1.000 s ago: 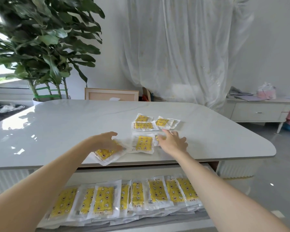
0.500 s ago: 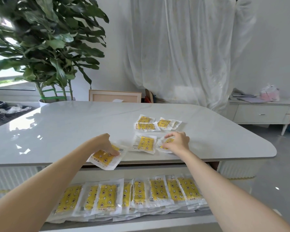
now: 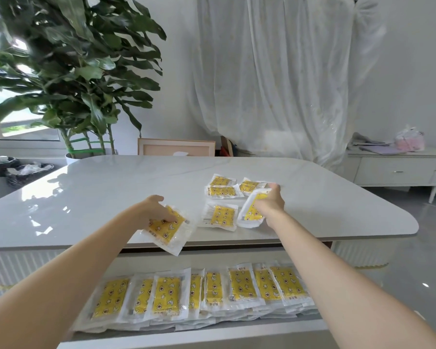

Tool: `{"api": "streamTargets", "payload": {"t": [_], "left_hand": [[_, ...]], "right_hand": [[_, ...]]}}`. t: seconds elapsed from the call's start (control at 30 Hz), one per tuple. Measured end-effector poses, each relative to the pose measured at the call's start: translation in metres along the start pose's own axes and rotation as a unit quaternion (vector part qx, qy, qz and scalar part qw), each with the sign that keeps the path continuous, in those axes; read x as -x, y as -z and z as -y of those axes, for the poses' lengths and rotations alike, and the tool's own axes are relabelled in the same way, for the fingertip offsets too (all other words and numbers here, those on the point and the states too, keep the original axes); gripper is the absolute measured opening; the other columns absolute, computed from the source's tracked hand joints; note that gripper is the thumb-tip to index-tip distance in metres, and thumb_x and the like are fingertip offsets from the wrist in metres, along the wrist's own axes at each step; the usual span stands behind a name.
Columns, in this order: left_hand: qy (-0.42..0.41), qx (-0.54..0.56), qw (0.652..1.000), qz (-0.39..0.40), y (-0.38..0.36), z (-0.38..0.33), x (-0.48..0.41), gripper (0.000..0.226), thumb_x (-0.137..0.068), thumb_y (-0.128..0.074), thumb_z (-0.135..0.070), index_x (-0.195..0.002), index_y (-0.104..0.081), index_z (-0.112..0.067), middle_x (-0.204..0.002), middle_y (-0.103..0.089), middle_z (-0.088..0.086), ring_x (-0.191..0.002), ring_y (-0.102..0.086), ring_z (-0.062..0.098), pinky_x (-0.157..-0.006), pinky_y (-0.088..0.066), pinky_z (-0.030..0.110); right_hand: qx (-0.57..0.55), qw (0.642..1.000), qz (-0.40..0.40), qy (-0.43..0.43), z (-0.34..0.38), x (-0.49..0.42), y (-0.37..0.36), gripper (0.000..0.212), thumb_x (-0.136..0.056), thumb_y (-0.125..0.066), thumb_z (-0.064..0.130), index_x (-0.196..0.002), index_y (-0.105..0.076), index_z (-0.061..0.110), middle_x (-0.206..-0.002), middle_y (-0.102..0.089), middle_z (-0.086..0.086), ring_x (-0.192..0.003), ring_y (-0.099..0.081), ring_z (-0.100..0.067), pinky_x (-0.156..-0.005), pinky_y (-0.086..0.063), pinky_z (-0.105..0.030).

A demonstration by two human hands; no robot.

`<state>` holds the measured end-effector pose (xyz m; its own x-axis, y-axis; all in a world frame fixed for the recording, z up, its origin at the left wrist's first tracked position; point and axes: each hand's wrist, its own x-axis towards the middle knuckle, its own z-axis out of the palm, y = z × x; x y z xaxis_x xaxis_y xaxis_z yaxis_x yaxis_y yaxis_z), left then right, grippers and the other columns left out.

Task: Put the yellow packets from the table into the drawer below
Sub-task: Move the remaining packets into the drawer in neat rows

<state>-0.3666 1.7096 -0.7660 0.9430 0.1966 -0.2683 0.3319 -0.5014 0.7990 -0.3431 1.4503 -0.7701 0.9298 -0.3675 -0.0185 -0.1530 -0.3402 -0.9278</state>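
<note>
Since half a second ago the right hand [image 3: 269, 205] has lifted its yellow packet [image 3: 252, 211] off the table [image 3: 98, 192]. Its curled fingers are mostly hidden. The left hand [image 3: 154, 210] grips an overhanging packet [image 3: 169, 230] at the near edge. The drawer [image 3: 212, 335] below holds a packet row [image 3: 166, 297].

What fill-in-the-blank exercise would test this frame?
1. The left hand and right hand each hold one yellow ____.
2. The drawer under the table is ____.
3. Beyond the table's far left corner stands a leafy ____.
Missing: packet; open; plant.
</note>
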Motion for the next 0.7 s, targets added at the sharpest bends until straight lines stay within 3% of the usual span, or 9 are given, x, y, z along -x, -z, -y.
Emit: {"api": "streamTargets", "payload": {"t": [0.1,0.23,0.37,0.53,0.7], "left_hand": [[0.008,0.062,0.998,-0.023,0.005,0.001,-0.003,0.081,-0.077,-0.077,-0.009,-0.145,-0.033,-0.020,-0.135,-0.049,0.015,-0.107,-0.060,0.034,-0.094,-0.050,0.044],[0.000,0.128,0.990,-0.065,0.008,0.002,-0.006,0.079,-0.080,-0.073,-0.006,-0.146,-0.031,-0.015,-0.134,-0.050,0.017,-0.092,-0.058,0.029,-0.082,-0.051,0.036],[0.002,0.166,0.983,-0.078,0.013,0.005,-0.008,0.078,-0.081,-0.073,-0.007,-0.146,-0.032,-0.016,-0.133,-0.051,0.017,-0.083,-0.060,0.027,-0.071,-0.050,0.036],[0.008,0.190,0.978,-0.081,0.022,0.011,-0.010,0.075,-0.079,-0.075,-0.007,-0.142,-0.037,-0.015,-0.128,-0.056,0.017,-0.090,-0.061,0.030,-0.080,-0.052,0.039],[0.013,0.192,0.978,-0.077,0.028,0.017,-0.013,0.071,-0.079,-0.075,-0.006,-0.141,-0.040,-0.014,-0.127,-0.058,0.018,-0.094,-0.063,0.031,-0.074,-0.051,0.038]], "right_hand": [[0.022,0.996,-0.024,0.081,0.015,0.010,-0.011,0.070,-0.088,-0.038,-0.007,-0.147,-0.020,0.026,-0.134,-0.047,-0.014,-0.114,-0.053,-0.036,-0.082,-0.044,-0.034],[-0.036,0.993,-0.017,0.114,0.032,0.017,-0.028,0.073,-0.090,-0.042,-0.004,-0.150,-0.009,0.022,-0.107,-0.048,-0.010,-0.089,-0.053,-0.030,-0.070,-0.040,-0.031],[-0.057,0.995,0.040,0.072,0.032,0.013,-0.048,0.084,-0.090,-0.058,0.002,-0.152,-0.003,0.018,-0.142,-0.041,-0.015,-0.122,-0.050,-0.032,-0.082,-0.040,-0.030],[0.111,0.988,0.061,0.091,0.006,0.010,-0.070,0.089,-0.091,-0.057,0.013,-0.152,0.007,0.019,-0.139,-0.047,-0.016,-0.120,-0.051,-0.035,-0.091,-0.047,-0.038],[0.252,0.965,0.025,0.062,-0.003,0.004,-0.078,0.096,-0.090,-0.055,0.050,-0.152,0.010,0.016,-0.140,-0.042,-0.013,-0.125,-0.037,-0.037,-0.099,-0.034,-0.039]]}}
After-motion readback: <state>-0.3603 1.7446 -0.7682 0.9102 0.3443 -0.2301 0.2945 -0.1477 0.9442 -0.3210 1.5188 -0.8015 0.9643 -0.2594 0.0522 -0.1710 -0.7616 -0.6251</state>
